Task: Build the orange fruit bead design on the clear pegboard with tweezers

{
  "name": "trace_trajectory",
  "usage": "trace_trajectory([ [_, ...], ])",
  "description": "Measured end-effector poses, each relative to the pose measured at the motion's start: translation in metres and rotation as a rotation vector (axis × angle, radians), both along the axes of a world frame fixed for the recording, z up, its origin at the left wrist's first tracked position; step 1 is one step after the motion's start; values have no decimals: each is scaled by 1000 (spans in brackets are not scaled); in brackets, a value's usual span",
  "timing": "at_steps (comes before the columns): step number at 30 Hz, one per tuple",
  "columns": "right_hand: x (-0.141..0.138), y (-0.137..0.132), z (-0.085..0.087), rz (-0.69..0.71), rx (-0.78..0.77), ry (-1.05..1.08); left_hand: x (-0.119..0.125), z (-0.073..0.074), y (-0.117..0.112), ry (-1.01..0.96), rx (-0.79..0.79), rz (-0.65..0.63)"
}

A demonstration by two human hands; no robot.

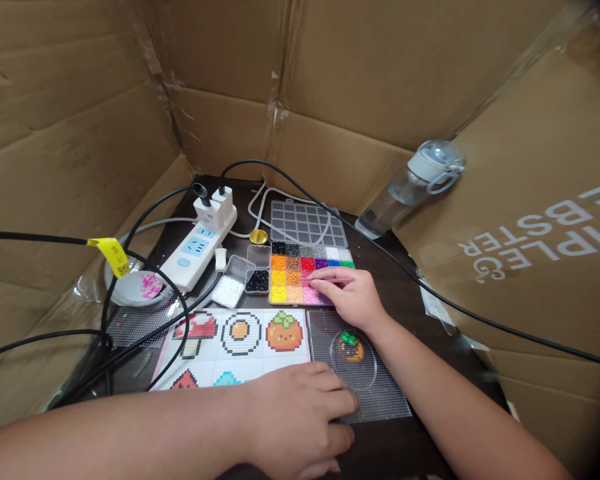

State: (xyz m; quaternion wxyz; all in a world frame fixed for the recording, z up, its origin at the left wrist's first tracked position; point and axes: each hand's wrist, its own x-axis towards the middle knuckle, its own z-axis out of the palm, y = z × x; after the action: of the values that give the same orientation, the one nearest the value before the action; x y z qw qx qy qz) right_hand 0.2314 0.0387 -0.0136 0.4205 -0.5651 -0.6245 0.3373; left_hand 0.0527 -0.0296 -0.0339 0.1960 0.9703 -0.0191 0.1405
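Note:
Between the thumb and fingers of my right hand (353, 293) is a pair of thin tweezers (330, 279). Their tips are over the orange-toned compartments of the bead box (270, 293), which is filled with small beads sorted by colour. My left hand (305, 420) lies palm down, fingers spread, at the lower left edge of the clear pegboard (387, 393). On that pegboard sits a partly filled bead figure (351, 347) with a green top, orange edge and dark beads. The pattern sheet (210, 370) shows pixel pictures, among them a persimmon-like fruit (284, 331); my left forearm covers its lower part.
A power strip (183, 263) with plugs and black cables (145, 257) crosses the left side. Small boxes of white beads (227, 291) and black beads (257, 281) stand beside the bead box. A water bottle (400, 193) leans against the cardboard wall (530, 167). A dish (123, 287) holds pink beads.

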Motion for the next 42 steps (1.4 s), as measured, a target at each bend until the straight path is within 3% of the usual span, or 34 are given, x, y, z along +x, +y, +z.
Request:
trace_trajectory([
  [28,3,2,-3,-38,21,-23,-1,3,0,-7,6,7],
  [42,23,-20,13,-135,-46,161,0,3,0,-4,12,9],
])
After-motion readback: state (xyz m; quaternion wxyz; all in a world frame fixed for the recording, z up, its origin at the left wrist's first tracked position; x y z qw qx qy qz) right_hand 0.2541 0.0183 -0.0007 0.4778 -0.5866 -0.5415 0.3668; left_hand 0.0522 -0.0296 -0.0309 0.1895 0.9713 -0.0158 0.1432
